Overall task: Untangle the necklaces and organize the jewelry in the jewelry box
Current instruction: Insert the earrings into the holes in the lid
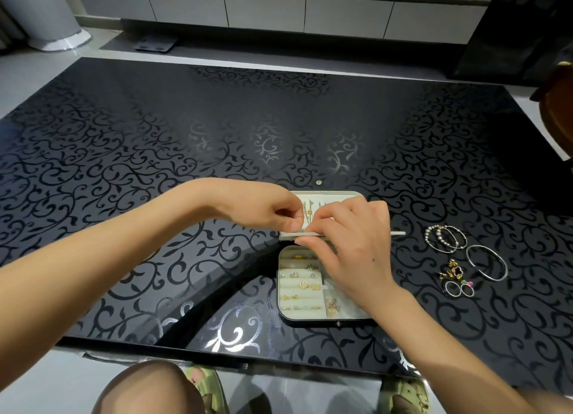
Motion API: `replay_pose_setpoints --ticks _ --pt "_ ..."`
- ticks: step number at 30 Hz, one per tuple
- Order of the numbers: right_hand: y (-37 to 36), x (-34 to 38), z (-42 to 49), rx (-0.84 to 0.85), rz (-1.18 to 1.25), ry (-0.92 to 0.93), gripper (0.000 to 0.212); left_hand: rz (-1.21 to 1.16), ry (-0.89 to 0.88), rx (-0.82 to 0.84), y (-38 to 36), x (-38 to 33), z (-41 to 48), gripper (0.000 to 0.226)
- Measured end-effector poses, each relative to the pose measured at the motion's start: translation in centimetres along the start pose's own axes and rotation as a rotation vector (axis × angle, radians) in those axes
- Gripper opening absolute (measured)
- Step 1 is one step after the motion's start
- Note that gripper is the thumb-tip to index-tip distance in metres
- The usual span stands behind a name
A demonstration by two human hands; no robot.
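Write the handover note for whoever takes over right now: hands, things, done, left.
Left hand pinches the lower edge of the lid; right hand pinches the same edge.
Necklaces lie in the lid; tangled or not, cannot tell.
Jewelry box tray already holds small gold pieces.
Left to stow, on the table right of the box: bangles, cuff, charms, two rings; a stud beyond the lid.

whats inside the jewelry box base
Small gold pieces sit in cream slots of the jewelry box, more in a side compartment; the right hand hides its upper right.
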State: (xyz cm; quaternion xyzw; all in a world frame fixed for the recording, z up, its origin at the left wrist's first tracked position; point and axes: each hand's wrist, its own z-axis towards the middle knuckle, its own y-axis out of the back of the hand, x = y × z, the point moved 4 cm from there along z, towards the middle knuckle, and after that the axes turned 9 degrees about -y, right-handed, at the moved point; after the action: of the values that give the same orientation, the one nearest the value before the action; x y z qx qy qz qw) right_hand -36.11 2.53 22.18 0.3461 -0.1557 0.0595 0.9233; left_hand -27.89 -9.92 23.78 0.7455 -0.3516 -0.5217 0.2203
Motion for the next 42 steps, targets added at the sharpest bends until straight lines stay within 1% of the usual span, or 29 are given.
replay_pose_setpoints --ticks 6,8,10,12,14,15,17,20,23,24,25,27,28,30,33,35,37,39,40,41,42 --pt "0.0 -0.2 0.0 -0.005 0.0 0.016 0.028 0.013 -0.007 0.037 0.1 -0.5 0.1 0.024" --pt "0.0 -0.2 0.0 -0.011 0.004 0.002 0.028 -0.032 -0.006 -0.005 0.1 -0.5 0.0 0.021" --pt "-0.1 -0.5 0.3 -0.02 -0.014 -0.035 0.028 -0.126 0.005 -0.119 0.2 -0.2 -0.5 0.02" --pt "-0.3 -0.8 0.9 -0.013 -0.046 -0.069 0.029 -0.262 0.001 -0.266 0.4 0.0 -1.2 0.024" --pt "-0.6 -0.9 1.4 0.006 -0.069 -0.088 0.03 -0.383 -0.039 -0.393 0.2 0.0 -1.9 0.025" --pt "-0.7 -0.9 1.6 0.012 -0.071 -0.095 0.031 -0.404 -0.052 -0.45 -0.1 0.1 -2.1 0.025" --pt "-0.5 -0.8 1.8 0.008 -0.082 -0.106 0.029 -0.365 -0.045 -0.588 -1.0 0.5 -2.1 0.02" --pt "1.1 -1.0 1.2 -0.023 -0.174 -0.113 0.02 -0.269 0.012 -0.837 -1.8 1.0 -1.7 0.007" --pt "4.5 -3.4 -1.0 -0.065 -0.283 -0.253 0.01 -0.235 0.085 -1.013 -2.1 1.1 -1.2 0.009" --pt "5.4 -4.7 -1.6 -0.003 -0.353 -0.341 0.007 -0.235 0.098 -1.062 -2.2 1.1 -1.0 0.011" --pt "6.3 -6.4 -2.3 0.13 -0.455 -0.447 0.007 -0.249 0.11 -1.105 -2.4 1.0 -0.8 0.012" --pt "7.1 -9.8 -3.8 0.478 -0.635 -0.636 0.015 -0.301 0.153 -1.179 -2.7 1.2 -0.3 0.015" --pt "7.5 -11.2 -4.4 0.57 -0.671 -0.685 0.018 -0.338 0.179 -1.208 -3.0 1.3 -0.1 0.016" --pt "8.2 -12.9 -5.1 0.647 -0.68 -0.725 0.018 -0.396 0.233 -1.254 -3.5 1.2 0.4 0.019" --pt "7.8 -14.1 -5.6 0.738 -0.624 -0.78 0.018 -0.45 0.276 -1.3 -4.0 0.8 0.7 0.024" --pt "7.2 -14.3 -5.8 0.784 -0.645 -0.763 0.018 -0.476 0.276 -1.304 -4.2 0.8 0.6 0.031" --pt "6.9 -14.4 -5.9 0.789 -0.682 -0.717 0.018 -0.493 0.256 -1.289 -4.3 0.7 0.4 0.036" --pt "7.0 -14.0 -5.7 0.76 -0.682 -0.711 0.018 -0.53 0.219 -1.268 -4.4 0.6 0.3 0.032" --pt "7.1 -13.7 -5.3 0.707 -0.638 -0.716 0.017 -0.546 0.209 -1.257 -4.3 0.6 0.2 0.029" --pt "7.1 -13.0 -4.7 0.615 -0.543 -0.724 0.015 -0.549 0.206 -1.241 -4.3 0.8 0.2 0.027" --pt "7.2 -12.1 -4.0 0.51 -0.384 -0.751 0.012 -0.543 0.205 -1.218 -4.3 0.7 0.3 0.023"
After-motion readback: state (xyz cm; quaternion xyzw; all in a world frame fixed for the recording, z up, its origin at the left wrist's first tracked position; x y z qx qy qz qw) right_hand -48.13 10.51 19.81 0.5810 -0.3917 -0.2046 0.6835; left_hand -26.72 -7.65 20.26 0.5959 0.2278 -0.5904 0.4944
